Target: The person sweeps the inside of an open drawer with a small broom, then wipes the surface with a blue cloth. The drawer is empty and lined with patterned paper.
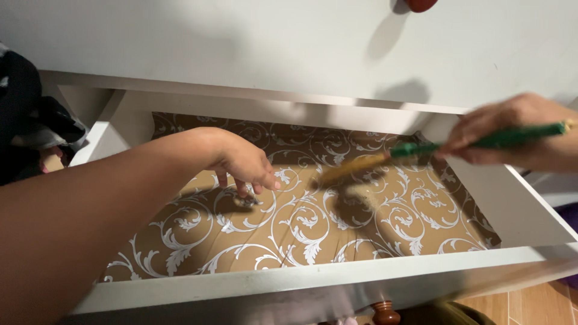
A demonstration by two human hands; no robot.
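Note:
A white drawer (337, 274) is pulled open below me, lined with brown paper (301, 222) patterned with white scrolls. My left hand (244, 162) reaches into it from the left, fingers spread and pointing down, fingertips just above or touching the liner near a small dark object (248, 201). My right hand (518, 132) comes in from the right and grips a green-handled brush (481, 141). Its yellowish bristle end (352, 168) is blurred over the middle of the liner. Fine pale dust (367, 195) lies under the brush.
A closed white drawer front (289, 48) with a red-brown knob (419, 5) is above the open drawer. Another brown knob (385, 314) shows below its front edge. Dark cloth (30, 120) lies at the left. Wooden floor (530, 304) shows at the lower right.

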